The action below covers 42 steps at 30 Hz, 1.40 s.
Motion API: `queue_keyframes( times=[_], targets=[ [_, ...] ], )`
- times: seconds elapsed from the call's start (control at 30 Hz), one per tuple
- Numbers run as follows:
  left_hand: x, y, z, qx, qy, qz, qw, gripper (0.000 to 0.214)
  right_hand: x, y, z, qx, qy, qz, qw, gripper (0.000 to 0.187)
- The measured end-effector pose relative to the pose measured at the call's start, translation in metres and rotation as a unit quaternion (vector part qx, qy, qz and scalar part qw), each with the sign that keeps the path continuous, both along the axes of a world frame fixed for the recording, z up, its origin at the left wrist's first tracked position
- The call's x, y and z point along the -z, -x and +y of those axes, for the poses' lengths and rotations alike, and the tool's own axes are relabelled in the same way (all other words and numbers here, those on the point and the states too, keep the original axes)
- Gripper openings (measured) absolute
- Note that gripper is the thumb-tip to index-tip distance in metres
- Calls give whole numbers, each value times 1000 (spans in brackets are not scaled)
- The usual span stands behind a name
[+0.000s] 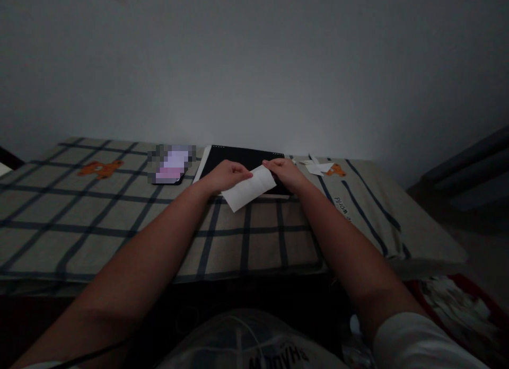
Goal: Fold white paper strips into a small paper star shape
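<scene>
Between my two hands a strip of white paper (250,190) is held at a slant, with faint crease lines across it. My left hand (227,176) pinches its upper edge near the middle, thumb towards the right. At the paper's upper right corner my right hand (283,172) is closed on it, its fingers curled. Beneath both hands lies a flat black pad or notebook (242,156) with a white edge, partly hidden by the hands and paper. The paper's lower left corner hangs free over the pad's front edge.
A checked tablecloth (159,210) with orange bear figures covers the table. On the left lies a phone (170,167), its lit screen blurred. White paper scraps (317,166) lie right of the pad. A plain wall (254,67) rises behind. A red-edged container (457,305) stands low at right.
</scene>
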<state>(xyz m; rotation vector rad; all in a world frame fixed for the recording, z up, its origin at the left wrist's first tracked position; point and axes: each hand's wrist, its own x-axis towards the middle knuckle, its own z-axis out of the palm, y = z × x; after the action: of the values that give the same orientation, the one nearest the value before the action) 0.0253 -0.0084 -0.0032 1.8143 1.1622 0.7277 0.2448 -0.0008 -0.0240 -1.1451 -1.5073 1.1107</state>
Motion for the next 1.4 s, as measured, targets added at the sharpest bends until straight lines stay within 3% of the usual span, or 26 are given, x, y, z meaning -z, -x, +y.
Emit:
queue_keyframes(
  times=[0.13, 0.23, 0.67, 0.9, 1.1, 1.4],
  targets=[
    [3, 1, 6, -102, -37, -43, 993, 30, -4, -1, -1, -6, 23, 10, 1000, 26],
    [4, 2, 8, -132, -45, -65, 988, 31, -4, -1, 0, -22, 45, 12, 999, 14],
    [7, -1, 8, -128, -5, -140, 982, 32, -2, 2, -1, -25, 33, 45, 998, 13],
    [6, -6, 3, -54, 100, -205, 972, 19, -3, 2, 2, 9, 20, 105, 994, 14],
    [8, -6, 3, -74, 88, -202, 973, 22, -1, 3, 1, -27, 46, 89, 995, 20],
    [11, -2, 7, -87, 53, -153, 983, 29, -2, 0, -2, -68, 10, 15, 998, 40]
  ],
)
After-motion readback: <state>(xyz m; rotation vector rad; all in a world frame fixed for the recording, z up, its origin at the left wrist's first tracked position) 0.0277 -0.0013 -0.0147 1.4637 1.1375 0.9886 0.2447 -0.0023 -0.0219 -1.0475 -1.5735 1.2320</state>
